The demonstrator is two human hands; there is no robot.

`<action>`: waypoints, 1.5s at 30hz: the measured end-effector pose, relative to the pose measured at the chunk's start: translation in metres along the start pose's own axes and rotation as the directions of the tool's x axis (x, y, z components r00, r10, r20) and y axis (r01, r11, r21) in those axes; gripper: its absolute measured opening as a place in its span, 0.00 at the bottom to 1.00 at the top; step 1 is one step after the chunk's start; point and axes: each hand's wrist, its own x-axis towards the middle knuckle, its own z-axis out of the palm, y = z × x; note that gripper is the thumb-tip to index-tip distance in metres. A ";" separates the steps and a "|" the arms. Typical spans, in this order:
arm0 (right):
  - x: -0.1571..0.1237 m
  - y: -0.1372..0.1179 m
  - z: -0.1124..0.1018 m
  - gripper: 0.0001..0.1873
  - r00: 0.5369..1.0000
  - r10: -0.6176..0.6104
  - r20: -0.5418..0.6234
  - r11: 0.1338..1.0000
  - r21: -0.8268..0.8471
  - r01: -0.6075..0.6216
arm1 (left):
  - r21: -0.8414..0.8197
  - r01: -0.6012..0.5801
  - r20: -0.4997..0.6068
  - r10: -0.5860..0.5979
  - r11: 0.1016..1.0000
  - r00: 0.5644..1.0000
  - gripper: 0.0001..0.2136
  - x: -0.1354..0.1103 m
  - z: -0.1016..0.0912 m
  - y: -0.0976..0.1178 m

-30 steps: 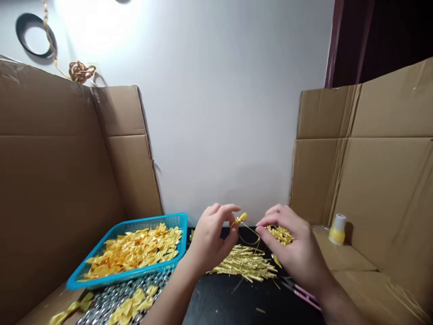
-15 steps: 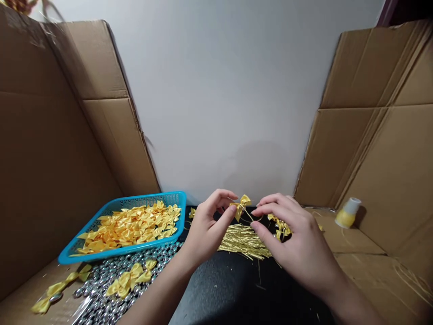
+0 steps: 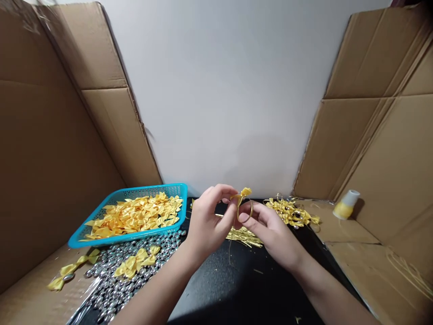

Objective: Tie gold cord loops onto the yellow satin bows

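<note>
A small yellow ribbon bow is pinched between the thumb and fingers of my left hand. From the bow a gold twist tie curves round into a loop. My right hand has its thumb and fingers closed on that twist tie, close beside the left fingertips. Below both hands lies a pile of gold twist ties on the black table, partly hidden by the hands.
At left a blue basket holds many yellow bows. Silver beads and loose bows lie in front of it. A heap of bows with ties sits at back right, near a thread spool. Cardboard panels flank the table.
My right hand has come in toward the left and turned, bending the straight twist tie into a loop by the bow. The heap at back right shows more fully. The view has shifted slightly.
</note>
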 end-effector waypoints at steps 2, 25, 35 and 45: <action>-0.001 0.003 0.003 0.19 0.999 -0.006 -0.042 0.999 0.035 0.007 | 0.030 -0.046 -0.001 0.047 0.998 0.999 0.03 0.000 0.001 0.001; 0.001 0.000 -0.010 0.11 0.967 -0.043 -0.251 0.995 -0.099 0.019 | 0.213 -0.237 0.065 0.228 0.948 0.971 0.03 0.001 0.003 0.004; 0.014 0.012 -0.027 0.05 0.989 0.131 0.074 0.919 0.365 -0.149 | 0.019 0.064 0.029 -0.064 0.998 0.998 0.04 0.009 0.004 -0.013; 0.018 0.012 -0.061 0.06 0.971 0.013 0.238 0.880 0.458 -0.124 | -0.256 0.404 0.084 -0.396 0.878 0.914 0.04 0.019 0.004 -0.031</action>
